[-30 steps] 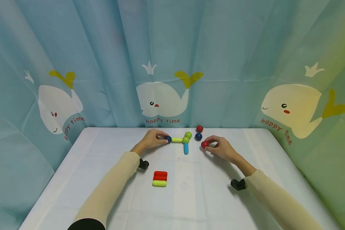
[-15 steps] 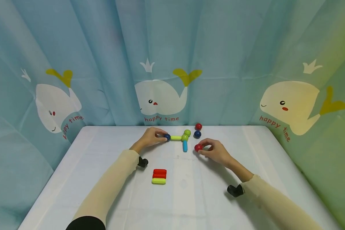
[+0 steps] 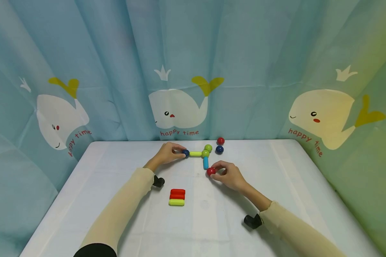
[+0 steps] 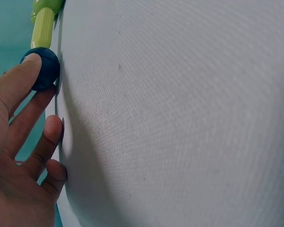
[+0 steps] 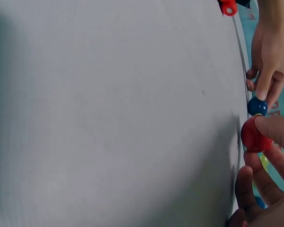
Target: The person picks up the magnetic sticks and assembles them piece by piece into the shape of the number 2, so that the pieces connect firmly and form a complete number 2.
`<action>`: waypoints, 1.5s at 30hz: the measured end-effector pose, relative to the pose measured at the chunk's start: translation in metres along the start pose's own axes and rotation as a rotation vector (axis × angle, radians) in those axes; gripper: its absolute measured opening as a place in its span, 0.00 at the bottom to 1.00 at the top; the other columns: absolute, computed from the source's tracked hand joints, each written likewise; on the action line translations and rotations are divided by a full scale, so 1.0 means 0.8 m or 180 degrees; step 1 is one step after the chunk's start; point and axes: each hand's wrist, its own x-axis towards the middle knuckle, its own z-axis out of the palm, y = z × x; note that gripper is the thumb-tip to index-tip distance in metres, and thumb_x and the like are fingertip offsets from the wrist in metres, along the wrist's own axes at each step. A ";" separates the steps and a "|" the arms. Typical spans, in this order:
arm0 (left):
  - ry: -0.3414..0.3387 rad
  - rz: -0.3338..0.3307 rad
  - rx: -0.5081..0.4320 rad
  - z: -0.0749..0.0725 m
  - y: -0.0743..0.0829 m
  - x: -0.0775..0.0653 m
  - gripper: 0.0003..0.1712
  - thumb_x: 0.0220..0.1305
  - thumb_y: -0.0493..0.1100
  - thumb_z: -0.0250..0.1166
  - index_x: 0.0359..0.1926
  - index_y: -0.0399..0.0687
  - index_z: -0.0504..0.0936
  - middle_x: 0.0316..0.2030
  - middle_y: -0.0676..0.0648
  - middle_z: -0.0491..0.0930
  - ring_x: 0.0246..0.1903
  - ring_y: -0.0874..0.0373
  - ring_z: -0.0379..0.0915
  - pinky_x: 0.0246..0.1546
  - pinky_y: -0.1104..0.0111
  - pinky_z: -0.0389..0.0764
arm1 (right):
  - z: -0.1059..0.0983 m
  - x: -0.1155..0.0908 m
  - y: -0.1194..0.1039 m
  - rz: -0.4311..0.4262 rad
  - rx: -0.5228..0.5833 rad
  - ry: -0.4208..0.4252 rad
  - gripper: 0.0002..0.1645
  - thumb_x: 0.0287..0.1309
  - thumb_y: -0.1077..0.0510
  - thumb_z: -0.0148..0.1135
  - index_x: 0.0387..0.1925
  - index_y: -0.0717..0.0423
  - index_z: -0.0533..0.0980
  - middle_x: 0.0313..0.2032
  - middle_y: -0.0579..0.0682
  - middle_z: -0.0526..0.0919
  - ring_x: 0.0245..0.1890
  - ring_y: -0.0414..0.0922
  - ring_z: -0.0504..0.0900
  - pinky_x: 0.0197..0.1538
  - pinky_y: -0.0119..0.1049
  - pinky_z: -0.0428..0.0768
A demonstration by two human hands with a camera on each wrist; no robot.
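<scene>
Pinching the red ball [image 3: 210, 172] in the right hand [image 3: 229, 176], just beside the lower tip of the blue rod [image 3: 206, 162], below frame centre, and gripping the dark blue ball [image 3: 186, 153] with the left hand [image 3: 167, 153] further left, apparently at the joining step, next probably needing to line up and press together!

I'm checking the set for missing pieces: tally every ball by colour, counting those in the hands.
Red balls: 2
Dark blue balls: 2
Green balls: 2
Total: 6
</scene>
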 end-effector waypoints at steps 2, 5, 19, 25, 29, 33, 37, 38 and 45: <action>-0.0009 -0.0005 -0.0005 0.000 0.000 0.000 0.19 0.64 0.43 0.75 0.55 0.46 0.88 0.48 0.47 0.88 0.50 0.54 0.80 0.52 0.62 0.81 | 0.004 -0.001 -0.001 0.0030 -0.0007 0.0026 0.16 0.60 0.58 0.74 0.50 0.54 0.83 0.43 0.50 0.86 0.37 0.48 0.75 0.38 0.38 0.76; -0.0021 -0.0017 -0.0006 0.001 0.001 0.001 0.19 0.64 0.43 0.75 0.55 0.46 0.88 0.49 0.47 0.88 0.50 0.54 0.80 0.53 0.62 0.81 | 0.007 0.000 -0.002 0.0054 -0.0011 0.0058 0.17 0.60 0.59 0.74 0.51 0.53 0.83 0.43 0.50 0.86 0.37 0.47 0.75 0.38 0.37 0.76; -0.0031 0.0040 0.0085 -0.012 0.011 -0.003 0.29 0.65 0.44 0.74 0.67 0.49 0.79 0.53 0.43 0.86 0.40 0.53 0.79 0.42 0.64 0.80 | 0.010 -0.001 -0.003 0.0051 0.0042 0.0094 0.17 0.60 0.60 0.74 0.51 0.54 0.83 0.42 0.50 0.86 0.35 0.47 0.76 0.38 0.37 0.76; -0.0025 0.0470 0.0308 -0.015 0.051 0.000 0.33 0.67 0.43 0.72 0.71 0.51 0.75 0.54 0.38 0.84 0.29 0.53 0.73 0.30 0.66 0.73 | 0.008 -0.002 -0.002 0.0083 0.0027 0.0082 0.17 0.61 0.60 0.73 0.51 0.54 0.82 0.43 0.50 0.86 0.36 0.47 0.76 0.39 0.38 0.76; -0.0309 0.0629 0.0472 -0.005 0.075 0.006 0.32 0.67 0.44 0.72 0.70 0.55 0.75 0.53 0.40 0.84 0.33 0.54 0.75 0.37 0.66 0.77 | 0.006 -0.002 -0.001 0.0076 0.0035 0.0036 0.17 0.61 0.59 0.73 0.51 0.54 0.83 0.43 0.50 0.86 0.36 0.47 0.76 0.39 0.38 0.76; -0.0595 0.0601 0.0526 0.007 0.089 0.009 0.30 0.68 0.43 0.71 0.69 0.54 0.75 0.51 0.43 0.85 0.38 0.53 0.78 0.42 0.64 0.80 | 0.004 -0.004 0.000 0.0035 0.0016 -0.0020 0.17 0.61 0.59 0.73 0.51 0.54 0.83 0.43 0.50 0.86 0.37 0.47 0.76 0.38 0.38 0.77; -0.0835 0.0555 0.0551 0.020 0.094 0.014 0.30 0.68 0.42 0.71 0.69 0.53 0.76 0.51 0.44 0.85 0.45 0.51 0.78 0.46 0.63 0.79 | 0.002 -0.005 0.001 0.0024 0.0024 -0.0038 0.17 0.61 0.59 0.73 0.51 0.54 0.83 0.43 0.50 0.86 0.37 0.47 0.76 0.37 0.38 0.77; -0.0893 0.0541 0.0558 0.024 0.094 0.016 0.30 0.68 0.42 0.71 0.69 0.53 0.76 0.51 0.44 0.85 0.47 0.51 0.77 0.47 0.62 0.79 | 0.002 -0.006 0.001 0.0019 0.0034 -0.0040 0.17 0.61 0.59 0.73 0.51 0.54 0.83 0.43 0.50 0.86 0.36 0.47 0.76 0.37 0.38 0.77; -0.1181 0.0481 0.0647 0.043 0.095 0.024 0.30 0.67 0.43 0.72 0.68 0.56 0.78 0.44 0.50 0.87 0.53 0.53 0.72 0.56 0.56 0.69 | 0.002 -0.005 0.005 -0.0056 0.0029 -0.0060 0.17 0.61 0.58 0.73 0.51 0.54 0.83 0.43 0.49 0.86 0.36 0.46 0.75 0.38 0.37 0.76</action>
